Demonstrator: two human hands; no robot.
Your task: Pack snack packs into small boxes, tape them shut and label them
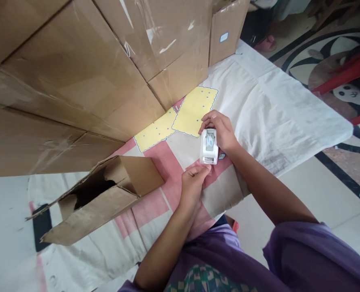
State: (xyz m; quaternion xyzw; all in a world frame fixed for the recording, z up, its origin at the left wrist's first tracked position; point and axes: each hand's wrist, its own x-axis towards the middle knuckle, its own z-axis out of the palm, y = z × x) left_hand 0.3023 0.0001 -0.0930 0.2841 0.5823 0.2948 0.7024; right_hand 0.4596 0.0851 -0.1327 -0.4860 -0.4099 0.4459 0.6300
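My right hand (pixel 221 130) is wrapped round a small white label dispenser (pixel 208 147) with a roll of labels inside, held over the cloth-covered floor. My left hand (pixel 194 178) pinches at the dispenser's lower end, where a strip comes out; what its fingers hold is too small to name. Just beyond the dispenser lie two yellow sheets (pixel 195 109) with blue dots and wavy blue edges, flat on the cloth.
Big stacked cardboard boxes (pixel 76 69) fill the left and top. A small opened carton (pixel 107 194) lies on its side at the left. A white and pink cloth (pixel 268 101) covers the floor. Red plastic furniture (pixel 347 69) stands at the right.
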